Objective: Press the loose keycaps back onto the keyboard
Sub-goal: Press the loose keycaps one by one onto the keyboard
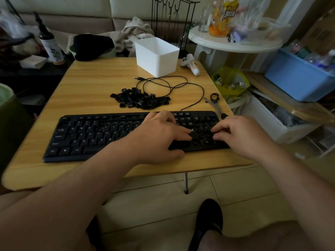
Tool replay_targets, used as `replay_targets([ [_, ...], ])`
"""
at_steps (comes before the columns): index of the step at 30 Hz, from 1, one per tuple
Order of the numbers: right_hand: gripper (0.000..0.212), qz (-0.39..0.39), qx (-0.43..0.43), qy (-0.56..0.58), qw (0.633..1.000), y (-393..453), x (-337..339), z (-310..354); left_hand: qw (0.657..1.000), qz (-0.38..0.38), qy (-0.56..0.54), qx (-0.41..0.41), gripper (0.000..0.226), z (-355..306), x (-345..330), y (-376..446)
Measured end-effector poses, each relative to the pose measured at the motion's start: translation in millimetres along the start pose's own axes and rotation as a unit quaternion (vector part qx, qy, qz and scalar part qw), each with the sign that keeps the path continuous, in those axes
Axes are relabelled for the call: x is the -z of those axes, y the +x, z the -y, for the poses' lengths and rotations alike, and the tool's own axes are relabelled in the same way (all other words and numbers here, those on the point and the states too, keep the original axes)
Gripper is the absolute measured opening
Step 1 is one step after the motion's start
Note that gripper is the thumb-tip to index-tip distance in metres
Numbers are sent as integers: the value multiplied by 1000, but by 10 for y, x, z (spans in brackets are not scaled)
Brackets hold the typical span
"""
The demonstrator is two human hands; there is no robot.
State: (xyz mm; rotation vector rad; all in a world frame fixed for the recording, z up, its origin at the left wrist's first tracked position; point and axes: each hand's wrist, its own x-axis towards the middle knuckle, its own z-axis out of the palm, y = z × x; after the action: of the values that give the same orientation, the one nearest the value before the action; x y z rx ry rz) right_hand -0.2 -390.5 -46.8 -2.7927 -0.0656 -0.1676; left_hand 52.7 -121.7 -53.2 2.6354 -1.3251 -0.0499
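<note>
keyboard (87, 134) under both hands | loose keycaps (141, 99) beyond them

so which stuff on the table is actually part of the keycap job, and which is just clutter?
Job:
keyboard
keycap pile
left hand
right hand, both over the keyboard's right end

Clutter:
white bin
cable
controller
pliers

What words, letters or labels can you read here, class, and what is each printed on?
"Q W E R T Y U I O", "S D F G H J", "Z X C V B": keys on the keyboard.
Its other key legends: too small.
Snack bag on the white side table: bold logo, unreadable.
Bottle label: blurred.
</note>
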Motion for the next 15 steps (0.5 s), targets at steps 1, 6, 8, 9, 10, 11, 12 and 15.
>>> replay_targets([
  [1,21,-2,9,3,1000,-14,-8,-15,1000,-12,-7,9,52,42,21,-45],
  [6,23,-12,35,12,999,-53,-27,-63,989,-75,-20,128,54,456,236,-411],
  [8,25,-14,25,20,999,-63,-17,-98,977,-97,-22,189,53,665,301,-594],
  [9,25,-15,22,21,999,-69,-18,-116,971,-107,-26,214,52,753,316,-689],
  [10,25,-19,24,19,999,-78,-25,-131,964,-117,-32,235,50,820,321,-780],
  [11,25,-22,28,17,999,-86,-35,-139,959,-125,-38,253,47,860,318,-863],
  [12,25,-24,32,14,999,-92,-43,-142,954,-129,-42,266,46,879,311,-934],
  [15,28,-13,45,0,999,-99,-32,-141,953,-114,-27,280,52,858,254,-1097],
])
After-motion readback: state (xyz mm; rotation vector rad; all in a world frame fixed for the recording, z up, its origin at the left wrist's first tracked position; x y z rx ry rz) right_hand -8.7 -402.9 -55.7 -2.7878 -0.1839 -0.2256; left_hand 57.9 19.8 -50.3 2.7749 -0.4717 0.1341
